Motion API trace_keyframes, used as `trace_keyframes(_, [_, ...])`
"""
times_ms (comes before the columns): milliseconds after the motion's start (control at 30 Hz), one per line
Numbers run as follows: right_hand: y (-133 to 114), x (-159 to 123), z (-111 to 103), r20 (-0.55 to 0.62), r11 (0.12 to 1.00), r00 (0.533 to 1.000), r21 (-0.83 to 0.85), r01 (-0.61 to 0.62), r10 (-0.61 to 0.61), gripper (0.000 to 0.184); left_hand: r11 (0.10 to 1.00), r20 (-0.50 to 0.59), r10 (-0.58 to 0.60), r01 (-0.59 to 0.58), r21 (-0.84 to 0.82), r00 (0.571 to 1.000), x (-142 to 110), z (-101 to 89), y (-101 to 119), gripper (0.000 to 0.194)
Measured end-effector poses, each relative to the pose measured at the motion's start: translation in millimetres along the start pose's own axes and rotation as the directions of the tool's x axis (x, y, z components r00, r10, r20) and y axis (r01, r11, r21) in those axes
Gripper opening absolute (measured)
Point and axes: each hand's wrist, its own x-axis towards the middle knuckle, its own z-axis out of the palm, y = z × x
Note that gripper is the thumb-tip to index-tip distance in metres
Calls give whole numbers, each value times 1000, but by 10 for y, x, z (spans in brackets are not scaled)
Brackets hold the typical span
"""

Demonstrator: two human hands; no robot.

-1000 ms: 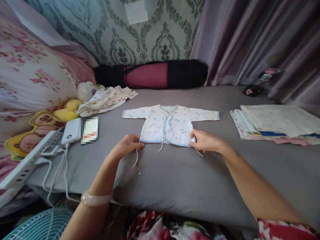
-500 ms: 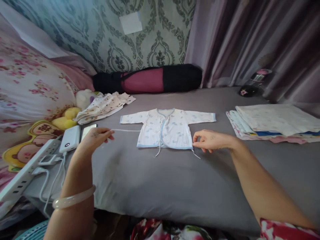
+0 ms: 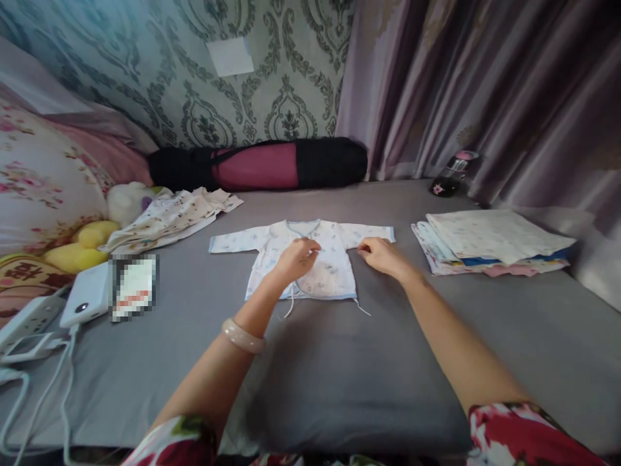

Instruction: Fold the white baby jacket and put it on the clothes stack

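A white baby shirt [image 3: 330, 272] with blue trim and small prints lies spread flat on the grey sheet, sleeves stretched to both sides. My left hand [image 3: 297, 259] is over the middle of its front, fingers curled and pressed together; whatever they hold, if anything, is hidden. Just below the right-hand sleeve is my right hand [image 3: 379, 254], its fingertips pinched beside the shirt's side; I cannot make out anything in them. One thin white tie [image 3: 290, 303] hangs from the hem under my left wrist, another [image 3: 362, 307] trails from the right corner.
Folded clothes [image 3: 499, 236] are stacked on the right. Another printed garment [image 3: 169, 220] lies by plush toys at the left. Nearer are a white power bank [image 3: 85, 294], a blurred-out flat item [image 3: 134, 288], and cables. Along the wall lies a black and maroon bag [image 3: 257, 165]; a bottle [image 3: 453, 173] stands far right.
My left hand has moved right, from the stretched-out left tie to the shirt's middle. My right hand has risen from the lower right corner to below the sleeve. The view has shifted.
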Motion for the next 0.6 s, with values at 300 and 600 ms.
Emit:
trace_keyframes(300, [-5, 173, 170, -51, 953, 981, -251, 170, -188, 31, 999, -22, 21, -20, 39, 1000, 475, 657, 116, 19])
trace_keyframes(600, [111, 250, 114, 3, 908, 960, -323, 266, -280, 34, 1000, -83, 13, -12, 7, 996, 361, 784, 36, 28])
